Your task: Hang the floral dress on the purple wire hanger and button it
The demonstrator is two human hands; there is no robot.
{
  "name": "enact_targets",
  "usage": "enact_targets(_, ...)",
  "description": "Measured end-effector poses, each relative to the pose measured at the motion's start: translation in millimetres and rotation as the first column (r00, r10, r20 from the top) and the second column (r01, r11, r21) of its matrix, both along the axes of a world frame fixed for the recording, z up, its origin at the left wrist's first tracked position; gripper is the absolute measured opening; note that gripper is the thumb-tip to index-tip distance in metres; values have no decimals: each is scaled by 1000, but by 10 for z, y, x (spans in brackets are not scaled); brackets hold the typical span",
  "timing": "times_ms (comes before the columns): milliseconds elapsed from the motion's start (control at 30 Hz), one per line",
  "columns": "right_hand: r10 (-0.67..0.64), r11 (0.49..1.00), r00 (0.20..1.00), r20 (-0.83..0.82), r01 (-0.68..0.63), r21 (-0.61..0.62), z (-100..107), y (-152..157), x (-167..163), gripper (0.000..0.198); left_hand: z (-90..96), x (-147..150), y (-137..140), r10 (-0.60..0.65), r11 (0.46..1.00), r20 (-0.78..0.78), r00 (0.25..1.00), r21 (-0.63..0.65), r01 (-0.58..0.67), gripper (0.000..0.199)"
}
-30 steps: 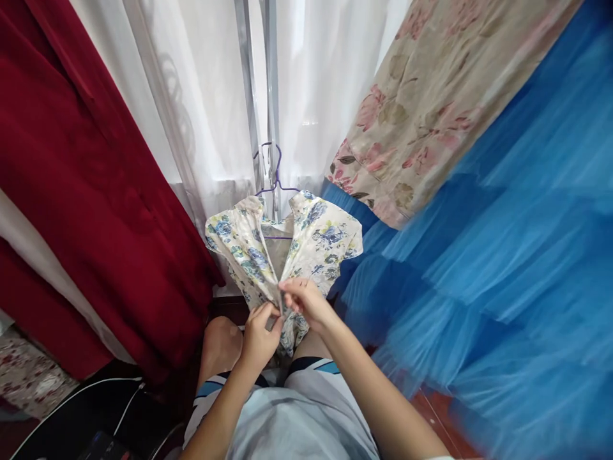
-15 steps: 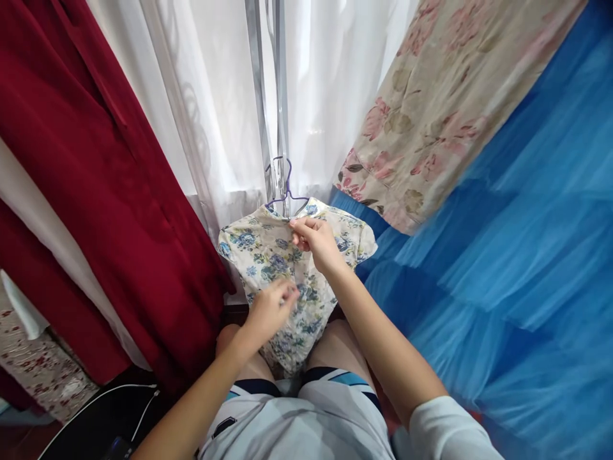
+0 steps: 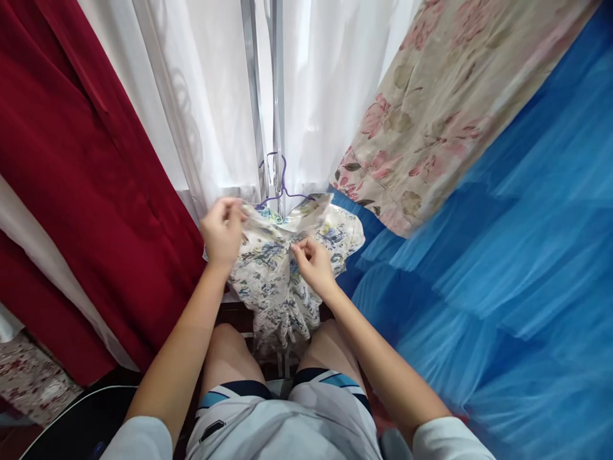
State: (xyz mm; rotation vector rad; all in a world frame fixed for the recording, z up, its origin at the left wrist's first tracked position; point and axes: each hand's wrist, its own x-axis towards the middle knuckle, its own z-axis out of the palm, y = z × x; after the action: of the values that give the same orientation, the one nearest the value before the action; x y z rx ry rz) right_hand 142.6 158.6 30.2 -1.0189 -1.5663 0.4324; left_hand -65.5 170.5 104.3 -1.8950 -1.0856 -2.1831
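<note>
A white floral garment (image 3: 268, 268) with blue flowers and short sleeves hangs before my knees. Whether it is a top or a dress, I cannot tell. Its neckline is pulled wide and the cloth below bunches in folds. My right hand (image 3: 313, 262) pinches the front of it just under the neckline. At the left shoulder, my left hand (image 3: 223, 233), a little blurred, has its fingers closed on the cloth's upper edge. The purple hanger (image 3: 283, 176) rises from the neck opening, its hook beside grey straps.
Long red cloth (image 3: 110, 211) hangs on the left, with white curtains (image 3: 316, 83) behind. To the right are a beige cloth with pink flowers (image 3: 407, 147) and blue tulle (image 3: 479, 275). A black round-edged object (image 3: 81, 421) lies low on the left.
My left hand has moved up and left from the garment's middle to its left shoulder. My right hand is slightly lower. The neckline has spread and the lower cloth has bunched upward.
</note>
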Motion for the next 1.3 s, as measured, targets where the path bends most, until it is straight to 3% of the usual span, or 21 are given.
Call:
enact_targets(100,-26,999,997,74,29,-36,-235,-140,106,23,-238,-521,253,82,996,317,945,-55,-68,28)
enact_targets(133,-23,998,996,89,27,-48,-290,-197,138,23,-377,-651,330,111,993,423,899,-88,-81,30)
enact_targets(200,-13,997,994,104,21,-72,-384,-289,200,23,-719,-769,435,122,977,626,770,-213,18,33)
enact_targets(267,-15,995,997,81,23,-96,-474,-320,289,24,-1080,-678,449,118,930,715,689,-323,176,37)
enact_targets(367,-106,986,994,-33,101,-134,-644,-255,551,27,-1485,-288,331,39,822,706,708,-425,378,44)
enact_targets(433,-219,965,973,-70,205,-166,-792,-193,817,28,-1608,-1,227,-57,707,685,726,-486,514,46)
enact_targets(500,-300,935,954,-14,291,-205,-967,-166,1096,29,-1618,231,148,-149,600,669,728,-524,605,45)
enact_targets(567,-289,915,953,91,302,-267,-1150,-193,1313,30,-1550,407,98,-213,542,663,718,-531,651,43)
enact_targets(633,-169,902,968,183,227,-368,-1296,-259,1411,30,-1447,554,38,-274,554,649,710,-497,668,40)
enact_targets(733,48,879,963,266,86,-470,-1346,-371,1307,29,-1301,781,-169,-394,640,549,737,-412,649,33)
enact_targets(800,124,911,951,282,3,-413,-1256,-436,1109,51,-1237,932,-389,-498,645,399,770,-424,636,28)
enact_targets(867,253,925,941,225,-167,-342,-1112,-507,871,70,-1206,1051,-606,-602,634,158,783,-501,589,26)
enact_targets(900,357,896,918,173,-284,-343,-1038,-549,756,70,-1201,1087,-691,-629,646,34,777,-533,546,26)
enact_targets(967,542,771,839,39,-479,-419,-916,-640,569,54,-1204,1100,-788,-631,686,-138,763,-559,466,27)
enact_targets(1067,597,609,790,-141,-560,-562,-796,-770,451,27,-1254,987,-801,-632,679,-126,765,-565,468,31)
enact_targets(1133,592,517,770,-238,-589,-621,-715,-840,486,23,-1347,863,-807,-713,573,-23,701,-594,564,40)
enact_targets(1200,592,448,741,-316,-629,-636,-605,-898,591,24,-1500,731,-859,-817,363,100,568,-676,641,53)
enact_targets(1233,573,443,743,-346,-636,-632,-541,-922,660,25,-1591,664,-903,-844,245,163,511,-730,638,58)
enact_targets(1300,481,504,786,-390,-611,-610,-413,-954,809,26,-1771,533,-1005,-836,51,283,471,-813,580,62)
